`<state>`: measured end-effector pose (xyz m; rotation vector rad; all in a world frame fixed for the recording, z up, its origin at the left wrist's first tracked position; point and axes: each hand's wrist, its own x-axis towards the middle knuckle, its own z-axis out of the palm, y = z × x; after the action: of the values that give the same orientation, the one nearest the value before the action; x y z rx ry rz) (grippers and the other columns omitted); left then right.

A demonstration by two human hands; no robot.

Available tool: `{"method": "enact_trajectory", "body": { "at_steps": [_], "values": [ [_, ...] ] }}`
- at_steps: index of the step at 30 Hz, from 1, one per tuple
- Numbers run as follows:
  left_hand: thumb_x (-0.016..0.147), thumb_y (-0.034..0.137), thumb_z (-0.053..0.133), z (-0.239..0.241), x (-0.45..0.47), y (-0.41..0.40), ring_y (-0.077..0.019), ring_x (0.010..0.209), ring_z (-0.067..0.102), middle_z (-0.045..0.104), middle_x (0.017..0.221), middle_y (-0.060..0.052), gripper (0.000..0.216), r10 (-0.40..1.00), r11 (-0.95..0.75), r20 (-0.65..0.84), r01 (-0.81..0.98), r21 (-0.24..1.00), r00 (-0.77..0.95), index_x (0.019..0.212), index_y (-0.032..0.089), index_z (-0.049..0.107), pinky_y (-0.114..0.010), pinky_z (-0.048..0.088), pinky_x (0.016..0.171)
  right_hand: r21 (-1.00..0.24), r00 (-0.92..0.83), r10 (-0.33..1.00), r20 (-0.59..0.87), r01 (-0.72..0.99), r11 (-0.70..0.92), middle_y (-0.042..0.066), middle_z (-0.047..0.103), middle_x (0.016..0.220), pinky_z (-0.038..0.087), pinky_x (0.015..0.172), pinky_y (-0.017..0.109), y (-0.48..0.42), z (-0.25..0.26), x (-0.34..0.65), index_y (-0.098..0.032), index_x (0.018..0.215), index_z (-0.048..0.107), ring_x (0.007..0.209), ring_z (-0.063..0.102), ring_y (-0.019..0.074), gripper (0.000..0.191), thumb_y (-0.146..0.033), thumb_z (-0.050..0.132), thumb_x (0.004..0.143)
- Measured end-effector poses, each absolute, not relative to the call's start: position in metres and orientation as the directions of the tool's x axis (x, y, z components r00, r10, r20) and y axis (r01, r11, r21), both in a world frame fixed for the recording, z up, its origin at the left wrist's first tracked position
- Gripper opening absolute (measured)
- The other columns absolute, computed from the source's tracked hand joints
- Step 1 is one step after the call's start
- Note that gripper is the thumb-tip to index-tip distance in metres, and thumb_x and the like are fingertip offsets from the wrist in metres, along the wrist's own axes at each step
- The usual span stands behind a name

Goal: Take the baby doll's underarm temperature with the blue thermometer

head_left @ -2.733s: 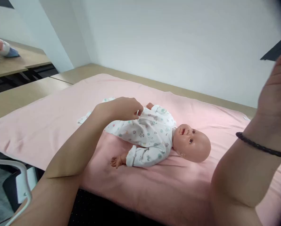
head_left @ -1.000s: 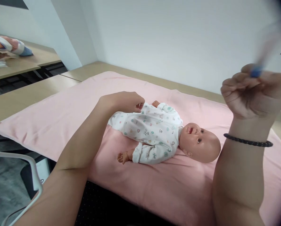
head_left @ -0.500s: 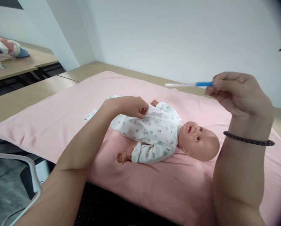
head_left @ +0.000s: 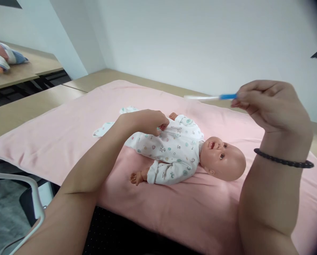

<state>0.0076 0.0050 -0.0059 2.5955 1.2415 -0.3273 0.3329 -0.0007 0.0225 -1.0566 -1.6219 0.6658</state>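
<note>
Holding up a blue-ended stick (head_left: 228,96) near a doll (head_left: 174,141) on pink cloth (head_left: 190,212)
The right hand (head_left: 271,102) pinches the blue end; the left hand (head_left: 154,122) curls at the doll's belly, its grip unclear.

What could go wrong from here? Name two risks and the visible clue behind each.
The thin white-and-blue stick is pinched only at its blue end by the right hand, so it might tilt or slip.

The left hand is over the torso of the bald baby doll in white patterned clothes, so a careless push might shift it on the pink fabric sheet.
</note>
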Motion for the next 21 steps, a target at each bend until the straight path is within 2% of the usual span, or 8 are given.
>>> {"method": "enact_trajectory", "body": {
  "at_steps": [2,6,10,11,15,17,20,21],
  "values": [
    [0.077,0.022,0.058,-0.007,0.007,0.006,-0.0198,0.081,0.059,0.067,0.107,-0.006,0.02,0.721,-0.621,-0.291,0.773,0.128,0.628,0.096,0.023,0.065,-0.031,0.037,0.07,-0.844,-0.05,0.904,0.424,0.341,0.414,0.002,0.065,0.07,0.058,0.078,0.043,-0.001,0.023,0.335,-0.022,0.073,0.072,0.071,0.064,0.0185,0.018,-0.031,0.085,0.066],
    [0.076,0.02,0.056,-0.01,0.007,0.01,-0.0186,0.078,0.058,0.066,0.102,-0.006,0.015,0.712,-0.643,-0.268,0.756,0.122,0.649,0.088,0.022,0.065,-0.032,0.035,0.067,-0.825,-0.037,0.824,0.565,-0.011,0.565,-0.001,0.055,0.063,0.058,0.073,0.035,-0.004,0.025,0.342,-0.029,0.068,0.061,0.068,0.06,0.0159,0.027,-0.049,0.078,0.072],
    [0.076,0.021,0.058,-0.007,0.005,0.008,-0.0193,0.082,0.059,0.067,0.109,-0.005,0.022,0.735,-0.595,-0.297,0.79,0.148,0.609,0.096,0.024,0.066,-0.031,0.037,0.07,-0.868,-0.085,0.891,0.446,0.2,0.454,0.002,0.065,0.071,0.058,0.075,0.038,-0.007,0.025,0.344,-0.025,0.069,0.067,0.072,0.064,0.0186,0.02,-0.031,0.086,0.068],
    [0.076,0.022,0.059,-0.006,0.004,0.007,-0.0195,0.083,0.059,0.067,0.111,-0.005,0.023,0.741,-0.582,-0.305,0.799,0.154,0.599,0.098,0.024,0.067,-0.031,0.037,0.07,-0.872,-0.082,0.892,0.444,0.19,0.451,0.002,0.066,0.071,0.058,0.075,0.038,-0.007,0.025,0.344,-0.025,0.067,0.068,0.071,0.064,0.0184,0.019,-0.028,0.087,0.066],
    [0.077,0.026,0.06,-0.005,0.005,0.005,-0.0192,0.083,0.059,0.068,0.111,-0.005,0.021,0.738,-0.59,-0.299,0.794,0.148,0.605,0.097,0.024,0.067,-0.031,0.036,0.07,-0.782,0.028,0.793,0.608,-0.147,0.605,-0.003,0.068,0.073,0.058,0.079,0.031,-0.001,0.024,0.342,-0.034,0.067,0.069,0.078,0.065,0.0159,0.019,-0.048,0.08,0.073],
    [0.077,0.027,0.06,-0.006,0.007,0.005,-0.0194,0.083,0.059,0.068,0.108,-0.005,0.02,0.734,-0.603,-0.29,0.786,0.14,0.615,0.096,0.023,0.068,-0.031,0.036,0.07,-0.809,0.013,0.813,0.582,-0.091,0.581,-0.003,0.069,0.076,0.057,0.081,0.028,0.002,0.022,0.342,-0.034,0.074,0.072,0.079,0.065,0.015,0.018,-0.049,0.08,0.073],
    [0.077,0.025,0.06,-0.009,0.008,0.008,-0.0195,0.081,0.058,0.067,0.105,-0.006,0.02,0.735,-0.606,-0.281,0.784,0.136,0.617,0.096,0.023,0.068,-0.031,0.036,0.07,-0.892,-0.056,0.913,0.405,0.195,0.407,0.002,0.068,0.072,0.057,0.075,0.031,0.004,0.02,0.339,-0.02,0.074,0.075,0.071,0.065,0.016,0.016,-0.027,0.087,0.067],
    [0.077,0.024,0.06,-0.01,0.008,0.008,-0.0192,0.08,0.058,0.067,0.104,-0.006,0.019,0.736,-0.605,-0.276,0.784,0.138,0.617,0.095,0.023,0.067,-0.031,0.036,0.07,-0.904,-0.058,0.921,0.385,0.176,0.389,0.002,0.067,0.069,0.057,0.072,0.03,0.004,0.02,0.338,-0.019,0.072,0.073,0.069,0.064,0.0153,0.015,-0.023,0.087,0.067]
  ]
}}
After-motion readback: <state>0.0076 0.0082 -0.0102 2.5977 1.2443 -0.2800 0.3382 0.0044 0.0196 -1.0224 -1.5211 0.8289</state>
